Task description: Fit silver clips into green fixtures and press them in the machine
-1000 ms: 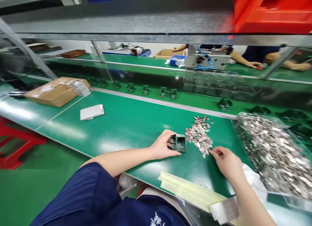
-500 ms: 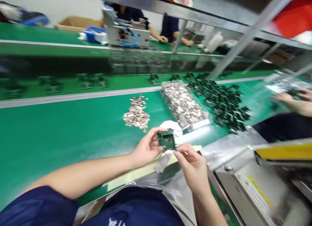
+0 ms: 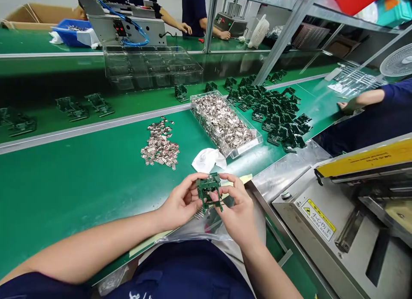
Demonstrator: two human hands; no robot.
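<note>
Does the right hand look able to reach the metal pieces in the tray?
Probably yes: the tray is open on top and the metal pieces lie exposed, though the right hand has its fingers on the green part.

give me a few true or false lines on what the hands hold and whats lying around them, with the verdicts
1. The left hand and right hand both touch one green part. True.
2. A clear box holds many small metal pieces. True.
3. The right hand lies flat on the table. False: it is raised, at the green part.
4. The loose metal pile is inside the clear box. False: it lies on the green table, left of the box.
5. A heap of green parts lies right of the clear box. True.
6. The blue bin is right of the grey machine. False: it is to the left.
</note>
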